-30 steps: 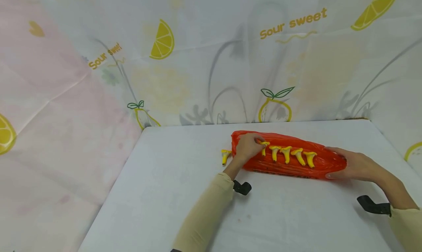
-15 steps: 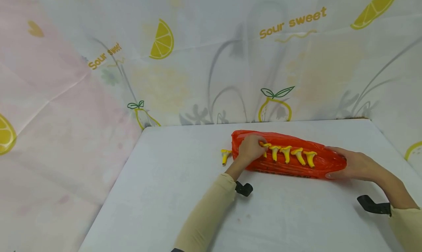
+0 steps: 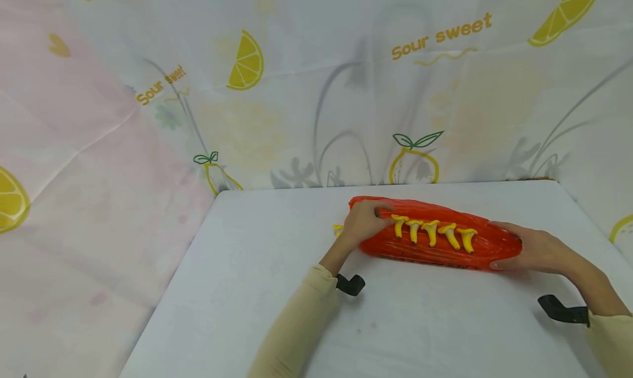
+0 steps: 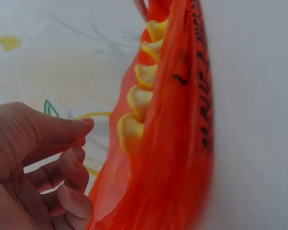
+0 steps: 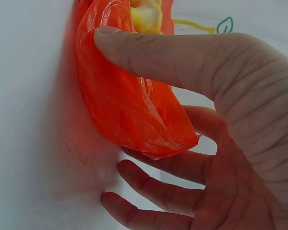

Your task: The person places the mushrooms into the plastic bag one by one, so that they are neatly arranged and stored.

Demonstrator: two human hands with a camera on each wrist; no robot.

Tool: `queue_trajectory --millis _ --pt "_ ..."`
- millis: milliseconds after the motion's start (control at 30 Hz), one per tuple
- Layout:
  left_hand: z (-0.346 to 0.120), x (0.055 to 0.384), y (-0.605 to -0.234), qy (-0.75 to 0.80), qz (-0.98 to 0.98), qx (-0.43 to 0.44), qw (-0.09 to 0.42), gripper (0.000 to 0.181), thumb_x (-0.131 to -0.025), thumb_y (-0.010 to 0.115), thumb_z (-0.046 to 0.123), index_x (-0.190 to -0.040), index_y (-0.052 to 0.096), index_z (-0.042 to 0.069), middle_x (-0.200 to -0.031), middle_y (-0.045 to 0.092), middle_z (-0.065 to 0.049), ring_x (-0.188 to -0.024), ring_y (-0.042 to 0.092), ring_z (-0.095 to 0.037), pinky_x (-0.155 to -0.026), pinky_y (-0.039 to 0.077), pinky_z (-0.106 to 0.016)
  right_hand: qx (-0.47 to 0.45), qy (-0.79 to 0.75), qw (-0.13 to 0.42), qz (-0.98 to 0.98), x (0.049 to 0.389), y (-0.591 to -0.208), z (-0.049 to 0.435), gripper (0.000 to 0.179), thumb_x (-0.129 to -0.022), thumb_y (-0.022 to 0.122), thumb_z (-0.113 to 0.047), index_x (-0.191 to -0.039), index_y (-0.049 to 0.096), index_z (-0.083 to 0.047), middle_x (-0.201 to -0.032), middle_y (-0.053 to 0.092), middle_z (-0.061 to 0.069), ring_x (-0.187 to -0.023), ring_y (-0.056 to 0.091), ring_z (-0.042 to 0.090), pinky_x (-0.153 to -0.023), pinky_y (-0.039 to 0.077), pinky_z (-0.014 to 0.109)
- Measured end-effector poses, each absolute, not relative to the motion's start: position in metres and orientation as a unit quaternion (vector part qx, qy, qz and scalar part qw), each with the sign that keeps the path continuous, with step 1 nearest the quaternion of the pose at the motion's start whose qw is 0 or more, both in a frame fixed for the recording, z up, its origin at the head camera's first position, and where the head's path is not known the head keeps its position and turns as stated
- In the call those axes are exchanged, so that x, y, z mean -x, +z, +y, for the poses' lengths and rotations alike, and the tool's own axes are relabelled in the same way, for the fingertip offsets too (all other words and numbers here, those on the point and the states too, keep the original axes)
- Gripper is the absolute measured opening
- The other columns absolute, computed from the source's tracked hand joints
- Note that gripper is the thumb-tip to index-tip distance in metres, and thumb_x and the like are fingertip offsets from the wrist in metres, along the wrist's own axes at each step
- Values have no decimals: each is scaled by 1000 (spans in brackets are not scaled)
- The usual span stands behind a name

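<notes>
A red plastic bag [image 3: 410, 250] lies lengthwise across the white table, with several yellow chanterelle mushrooms [image 3: 431, 232] in a row on it. My left hand [image 3: 363, 222] is over the bag's left end, beside the leftmost mushroom. In the left wrist view its fingers [image 4: 77, 196] are loosely bent, nothing between them, apart from the row. My right hand [image 3: 539, 250] holds the bag's right end, thumb on the near side and fingers on the far side. Another yellow mushroom [image 3: 338, 229] lies just left of the bag, mostly hidden behind my left hand.
The white tabletop [image 3: 237, 290] stretches left of and in front of the bag. A curtain [image 3: 306, 109] printed with lemons hangs behind the table and to its left. A black mount sticks out from each wrist.
My left hand has let go of the leftmost mushroom in the row and moved left, now covering most of the loose mushroom. My right hand stays on the bag's end.
</notes>
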State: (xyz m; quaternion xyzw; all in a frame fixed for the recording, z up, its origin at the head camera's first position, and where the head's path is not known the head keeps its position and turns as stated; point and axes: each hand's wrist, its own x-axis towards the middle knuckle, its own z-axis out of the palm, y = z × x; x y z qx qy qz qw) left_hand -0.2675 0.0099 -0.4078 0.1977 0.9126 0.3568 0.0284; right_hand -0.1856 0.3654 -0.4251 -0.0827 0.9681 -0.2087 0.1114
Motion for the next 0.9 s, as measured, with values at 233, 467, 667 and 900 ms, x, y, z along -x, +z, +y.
queue_trajectory --millis 233,467,667,900 --pt "-15 271 -405 413 886 -205 57 30 -86 78 25 -113 75 13 -72 59 2 -65 52 -14 -54 40 -24 83 -212 112 967 187 -427 366 94 -73 82 -45 -140 40 6 -128 44 42 -108 45 56 -74 52 61" --pt "-41 274 -410 423 882 -194 69 32 -86 77 28 -113 75 12 -78 61 0 -69 53 -15 -54 40 -25 82 -213 114 967 188 -427 366 94 -73 82 -46 -140 40 6 -129 44 42 -109 44 56 -74 52 61" --pt "-61 275 -411 446 876 -161 84 34 -86 76 29 -115 74 12 -82 60 -4 -56 49 -16 -45 39 -24 82 -212 113 967 186 -426 367 95 -73 82 -46 -140 40 6 -129 44 42 -109 44 56 -74 51 62" --pt "-81 273 -413 450 875 -152 94 33 -88 75 28 -115 73 9 -81 59 -5 -51 45 -15 -42 37 -22 83 -212 112 967 186 -427 366 94 -74 82 -46 -140 40 7 -129 45 41 -109 45 55 -75 51 62"
